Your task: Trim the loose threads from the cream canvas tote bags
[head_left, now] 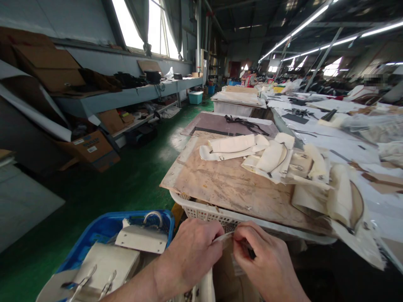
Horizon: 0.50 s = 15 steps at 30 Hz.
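My left hand [193,247] is closed, its fingers pinching one end of a thin pale strip [225,237]. On the other side my right hand [262,253] pinches near the strip's other end, thumb and fingertips together. Whether the strip belongs to a larger piece is hidden by the hands. Below them, partly covered, lies cream material [206,285]. To the left, a blue basket [103,218] holds cream bags, one of them a flap piece [141,238] with a curved handle. Just beyond my hands is the rim of a white plastic basket [201,208].
A worn board [217,180] lies across the white basket, bearing several unfinished cream bag pieces [270,157]. On the right runs a long table [333,136] with white sheets. A shelf bench [126,96] and cardboard box [91,149] line the left, beside green floor [141,176].
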### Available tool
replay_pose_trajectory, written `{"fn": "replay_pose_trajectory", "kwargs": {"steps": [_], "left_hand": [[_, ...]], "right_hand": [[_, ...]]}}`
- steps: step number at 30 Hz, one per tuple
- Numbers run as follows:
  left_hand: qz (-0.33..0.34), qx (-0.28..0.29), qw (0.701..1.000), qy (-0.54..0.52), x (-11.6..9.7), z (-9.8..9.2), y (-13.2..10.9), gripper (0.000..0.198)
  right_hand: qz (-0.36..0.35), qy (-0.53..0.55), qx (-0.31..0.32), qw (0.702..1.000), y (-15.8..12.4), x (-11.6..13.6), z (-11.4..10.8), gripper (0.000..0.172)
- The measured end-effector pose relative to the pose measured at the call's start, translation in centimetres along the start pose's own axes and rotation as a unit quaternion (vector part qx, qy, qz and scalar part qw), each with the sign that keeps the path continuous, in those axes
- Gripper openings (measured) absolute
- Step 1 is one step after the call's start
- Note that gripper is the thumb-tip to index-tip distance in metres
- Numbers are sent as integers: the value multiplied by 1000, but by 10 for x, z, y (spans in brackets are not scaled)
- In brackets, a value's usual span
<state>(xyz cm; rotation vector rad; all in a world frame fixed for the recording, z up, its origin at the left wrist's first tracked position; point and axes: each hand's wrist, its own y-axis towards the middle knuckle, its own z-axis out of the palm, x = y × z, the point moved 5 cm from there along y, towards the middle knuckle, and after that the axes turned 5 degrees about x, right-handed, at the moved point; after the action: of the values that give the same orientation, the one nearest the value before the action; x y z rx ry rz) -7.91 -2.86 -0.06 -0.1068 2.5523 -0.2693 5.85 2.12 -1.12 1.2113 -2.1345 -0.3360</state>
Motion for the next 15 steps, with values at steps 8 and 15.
{"fn": "replay_pose_trajectory", "kwargs": {"steps": [8,15], "left_hand": [[-12,11,1000,-12,5,-1,-5,16],[-10,17,1000,-17,7,-1,-7,16]], "right_hand": [[-42,75,-11,996,6,11,-1,20],[-63,79,-9,995,4,18,-4,21]]}}
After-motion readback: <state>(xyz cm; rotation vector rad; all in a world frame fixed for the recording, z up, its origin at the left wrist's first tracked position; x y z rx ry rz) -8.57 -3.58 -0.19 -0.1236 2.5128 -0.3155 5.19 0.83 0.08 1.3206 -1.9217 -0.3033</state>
